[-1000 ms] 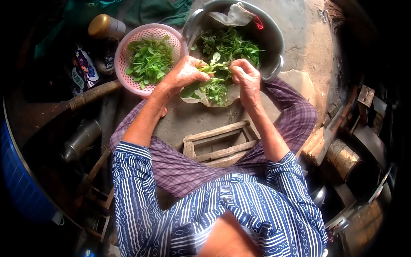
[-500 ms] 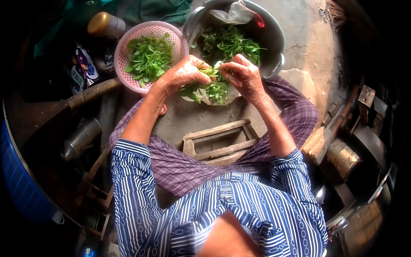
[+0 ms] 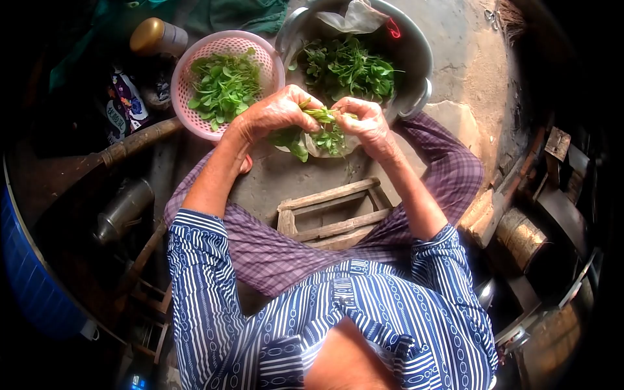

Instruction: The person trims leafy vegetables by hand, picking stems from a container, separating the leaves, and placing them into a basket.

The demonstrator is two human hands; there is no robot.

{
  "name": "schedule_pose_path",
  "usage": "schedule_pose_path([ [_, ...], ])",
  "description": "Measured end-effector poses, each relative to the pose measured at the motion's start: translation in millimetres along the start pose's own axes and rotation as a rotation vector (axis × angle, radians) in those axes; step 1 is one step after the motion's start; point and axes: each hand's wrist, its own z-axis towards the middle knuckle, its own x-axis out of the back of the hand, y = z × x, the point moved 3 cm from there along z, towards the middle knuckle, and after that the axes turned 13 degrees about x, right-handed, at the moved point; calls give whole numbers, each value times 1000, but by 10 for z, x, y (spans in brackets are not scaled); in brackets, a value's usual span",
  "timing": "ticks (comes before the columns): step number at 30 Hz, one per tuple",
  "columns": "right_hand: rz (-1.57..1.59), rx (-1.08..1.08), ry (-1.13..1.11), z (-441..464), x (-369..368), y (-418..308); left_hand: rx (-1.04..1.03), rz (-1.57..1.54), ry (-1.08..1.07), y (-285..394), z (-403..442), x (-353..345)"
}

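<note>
My left hand (image 3: 284, 112) is closed around a bunch of leafy greens (image 3: 320, 115), with the pale stems toward my right and leaves hanging below the palm. My right hand (image 3: 364, 123) pinches the stem ends of that same bunch, close to the left fingertips. Behind the hands, more greens (image 3: 354, 68) lie in a large grey metal pot (image 3: 422, 65). To the left, a pink perforated basket (image 3: 184, 107) holds a heap of green leaves (image 3: 224, 88). A few small sprigs (image 3: 330, 140) rest on a pale sheet below my fingers.
A wooden frame stool (image 3: 335, 195) stands between my knees. A gold-lidded jar (image 3: 153, 38) and a dark printed packet (image 3: 127, 107) are at upper left. A whitish plastic bag (image 3: 354, 19) hangs over the pot's rim. Wood pieces (image 3: 481, 218) lie at right, a metal cylinder (image 3: 127, 208) at left.
My right hand has moved slightly down, from above the stems to gripping their ends. The left hand stays nearly in place with the bunch.
</note>
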Motion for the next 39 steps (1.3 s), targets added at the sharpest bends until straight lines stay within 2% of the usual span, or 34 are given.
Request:
schedule_pose_path([
  [2, 578, -217, 73, -54, -79, 87, 3, 11, -6, 40, -34, 9],
  [3, 735, -171, 31, -80, -70, 86, 5, 23, -10, 44, -49, 12],
  [4, 735, -173, 30, -101, -26, 89, 5, 21, -10, 12, -33, 36],
  [6, 524, -138, 71, -136, 101, 86, -63, 521, 325, -22, 8, 144],
  [7, 474, -132, 80, -133, 137, 84, -33, 669, 410, -21, 7, 156],
  [8, 464, -175, 111, -142, 189, 69, -33, 668, 408, -71, 43, 145],
  [10, 360, -239, 180, -124, 239, 138, -331, 963, 749, -48, 36, 92],
  [12, 389, -262, 175, -106, 194, 157, -315, 1050, 756, -65, 69, 34],
  [14, 392, -302, 159, -49, 78, 158, -360, 1197, 880, -60, 59, -33],
  [20, 340, -292, 207, 28, -78, 217, -481, 1247, 948, -95, 70, -180],
  [22, 350, -289, 236, 43, -100, 194, -597, 1321, 985, -62, 47, -203],
  [25, 298, -286, 230, 38, -103, 198, -615, 1452, 973, -93, 82, -212],
  [31, 356, -344, 277, 32, -121, 229, -652, 1466, 1011, -112, 103, -251],
  [34, 505, -382, 331, -8, -144, 363, -622, 1396, 993, -98, 85, -258],
  [37, 860, -353, 443, -12, -196, 389, -587, 1276, 997, -103, 81, -196],
  [38, 862, -352, 439, -26, -190, 388, -585, 1279, 1000, -112, 79, -150],
  [39, 837, -368, 462, -66, -158, 401, -491, 1322, 1009, -130, 88, -86],
])
